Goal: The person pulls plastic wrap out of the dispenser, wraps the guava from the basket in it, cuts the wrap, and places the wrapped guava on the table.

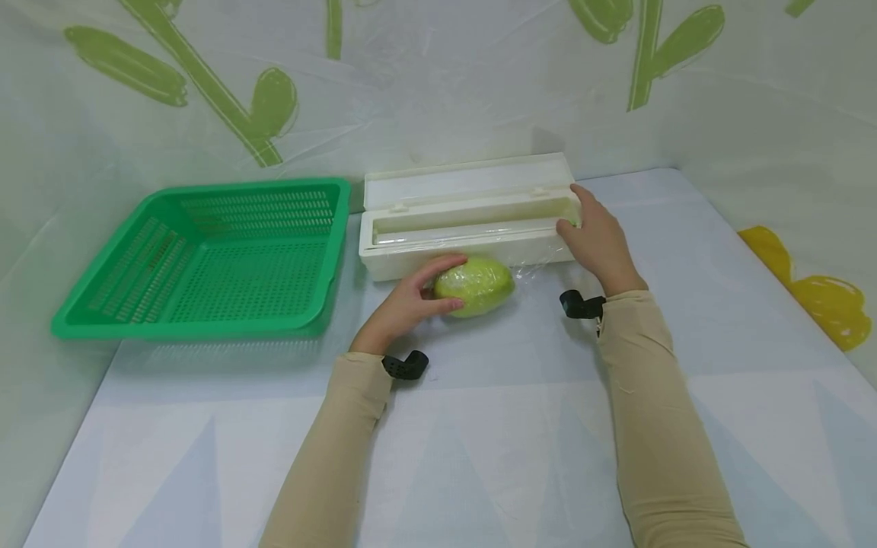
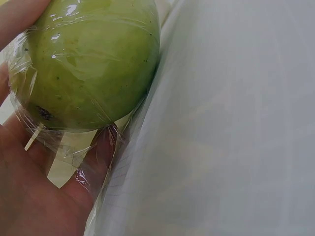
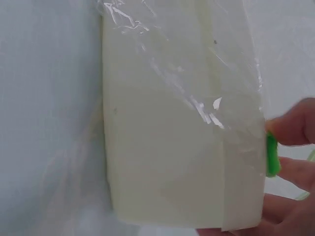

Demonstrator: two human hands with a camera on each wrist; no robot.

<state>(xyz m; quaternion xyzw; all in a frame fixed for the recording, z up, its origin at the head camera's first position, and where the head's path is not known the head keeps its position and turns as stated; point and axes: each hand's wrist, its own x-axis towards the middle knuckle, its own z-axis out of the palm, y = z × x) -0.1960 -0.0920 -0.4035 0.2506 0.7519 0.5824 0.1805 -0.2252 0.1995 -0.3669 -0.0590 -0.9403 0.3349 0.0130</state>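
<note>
A yellow-green mango in clear cling film lies on the table before a white cling film dispenser. My left hand grips its left end, thumb in front and fingers behind; the left wrist view shows the film around the mango and over part of the hand. The dispenser's lid stands raised, with a film roll inside. Film runs between dispenser and mango. At the dispenser's right end, my right hand pinches a small green slide cutter between thumb and finger.
A green plastic basket stands left of the dispenser, close to its left end. The table has a pale patterned cover. Behind it rises a white sheet with green plant prints.
</note>
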